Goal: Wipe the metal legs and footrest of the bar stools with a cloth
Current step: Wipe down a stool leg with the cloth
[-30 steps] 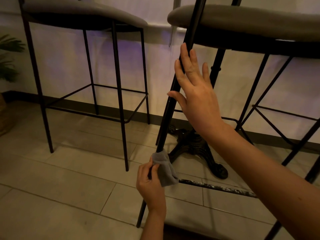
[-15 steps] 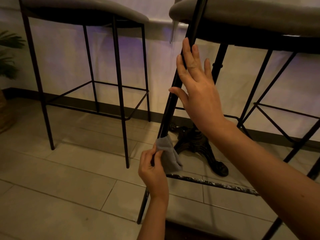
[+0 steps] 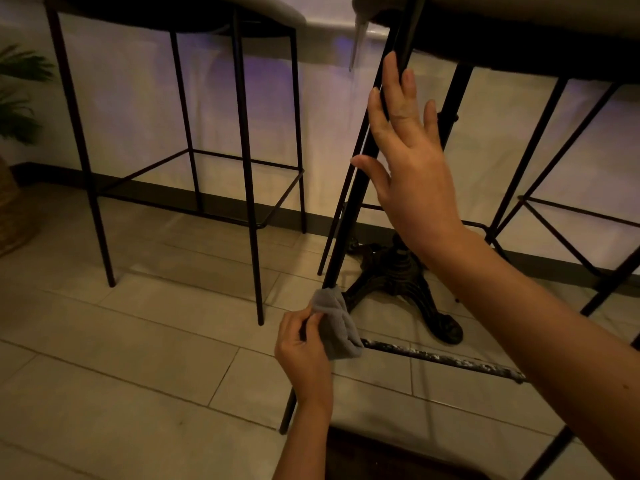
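Note:
My left hand [image 3: 304, 355] is shut on a grey cloth [image 3: 337, 327], which is wrapped round the near front leg [image 3: 349, 216] of the right bar stool, just above its scuffed footrest bar [image 3: 440, 358]. My right hand [image 3: 405, 157] is held flat with fingers spread against the upper part of the same black leg, under the padded seat [image 3: 519, 15]. A second black-legged stool [image 3: 246, 168] stands to the left with its own footrest frame [image 3: 277, 206].
An ornate cast-iron table base [image 3: 398, 282] sits on the tiled floor behind the wiped leg. More stool legs [image 3: 540, 140] cross at the right. A potted plant [image 3: 17, 98] in a woven basket stands at the far left by the wall.
My left hand slid the cloth up the leg half a second ago and has since come slightly down again toward the footrest. My right hand has stayed against the upper leg.

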### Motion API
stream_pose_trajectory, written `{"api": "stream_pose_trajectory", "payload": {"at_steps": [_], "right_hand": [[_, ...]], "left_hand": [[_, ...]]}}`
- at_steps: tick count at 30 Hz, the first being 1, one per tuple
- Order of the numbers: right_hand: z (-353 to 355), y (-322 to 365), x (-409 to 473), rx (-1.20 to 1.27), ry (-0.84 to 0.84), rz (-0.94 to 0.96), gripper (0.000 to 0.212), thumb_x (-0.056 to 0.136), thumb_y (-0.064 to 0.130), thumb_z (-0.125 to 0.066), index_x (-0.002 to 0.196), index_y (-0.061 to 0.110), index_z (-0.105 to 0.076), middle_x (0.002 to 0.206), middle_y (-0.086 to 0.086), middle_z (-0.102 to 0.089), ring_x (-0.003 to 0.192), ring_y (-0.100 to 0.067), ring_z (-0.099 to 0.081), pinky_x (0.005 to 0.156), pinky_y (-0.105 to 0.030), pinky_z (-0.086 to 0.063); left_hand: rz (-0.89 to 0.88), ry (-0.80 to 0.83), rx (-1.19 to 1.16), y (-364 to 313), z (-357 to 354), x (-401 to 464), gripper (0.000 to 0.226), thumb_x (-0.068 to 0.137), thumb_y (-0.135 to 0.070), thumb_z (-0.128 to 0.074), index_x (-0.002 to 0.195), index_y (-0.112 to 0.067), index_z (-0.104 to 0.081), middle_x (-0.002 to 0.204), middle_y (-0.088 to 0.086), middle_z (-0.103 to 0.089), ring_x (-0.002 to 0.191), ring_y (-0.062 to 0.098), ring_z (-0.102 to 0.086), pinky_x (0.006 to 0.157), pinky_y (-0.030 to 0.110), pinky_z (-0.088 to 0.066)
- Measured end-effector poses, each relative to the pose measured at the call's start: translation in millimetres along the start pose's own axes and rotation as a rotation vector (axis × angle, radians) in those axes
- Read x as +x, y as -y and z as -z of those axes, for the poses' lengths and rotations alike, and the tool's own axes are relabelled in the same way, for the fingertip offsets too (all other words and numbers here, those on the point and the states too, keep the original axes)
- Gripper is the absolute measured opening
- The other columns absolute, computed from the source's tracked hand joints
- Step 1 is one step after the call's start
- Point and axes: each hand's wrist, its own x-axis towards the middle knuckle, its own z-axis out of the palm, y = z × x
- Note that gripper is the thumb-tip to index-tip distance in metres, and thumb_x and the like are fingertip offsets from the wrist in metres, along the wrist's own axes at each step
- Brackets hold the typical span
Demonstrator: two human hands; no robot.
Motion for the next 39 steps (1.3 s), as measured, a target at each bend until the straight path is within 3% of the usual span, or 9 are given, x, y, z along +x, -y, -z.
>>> {"api": "stream_pose_trajectory", "payload": {"at_steps": [15, 21, 30, 39], "right_hand": [[-1.5, 0.7, -1.1, 0.007, -0.009, -0.003, 0.063, 0.086, 0.011, -0.059, 0.14, 0.0, -0.028, 0.149, -0.023, -0.021, 0.138, -0.035, -0.013, 0.113, -0.045, -0.007], [-7.2, 12.8, -30.2, 0.011, 0.104, -0.021, 0.072, 0.083, 0.016, -0.061, 0.142, -0.001, -0.022, 0.15, -0.024, -0.014, 0.14, -0.032, -0.003, 0.114, -0.046, -0.006], [-23.2, 30.2, -87.2, -0.036, 0.18, 0.046, 0.075, 0.078, 0.013, -0.07, 0.139, -0.001, -0.028, 0.149, -0.018, -0.019, 0.139, -0.024, -0.007, 0.113, -0.046, -0.009], [-45.5, 36.9, -105.5, -0.015, 0.213, -0.01, 0.081, 0.076, 0.014, -0.071, 0.14, -0.004, -0.025, 0.149, -0.025, -0.016, 0.139, -0.03, -0.003, 0.115, -0.043, -0.007]], "left_hand": [[0.046, 0.086, 0.063, 25.5, 16.4, -5.8, 0.018, 0.086, -0.002, -0.057, 0.085, -0.018, -0.065, 0.083, 0.001, -0.064, 0.078, 0.009, -0.061, 0.069, 0.014, -0.049], [0.059, 0.058, 0.033, 15.6, 8.2, -2.4, 0.01, 0.086, -0.001, -0.058, 0.083, -0.008, -0.065, 0.081, 0.004, -0.063, 0.076, 0.008, -0.059, 0.068, 0.012, -0.048], [0.04, 0.052, 0.051, 24.0, 12.9, -4.6, 0.014, 0.085, -0.002, -0.059, 0.079, -0.013, -0.065, 0.079, 0.002, -0.062, 0.074, 0.007, -0.058, 0.065, 0.011, -0.046], [0.078, 0.021, 0.088, 61.7, 26.5, -14.7, 0.018, 0.085, 0.003, -0.058, 0.081, -0.014, -0.063, 0.08, 0.004, -0.062, 0.075, 0.006, -0.059, 0.067, 0.011, -0.047]]}}
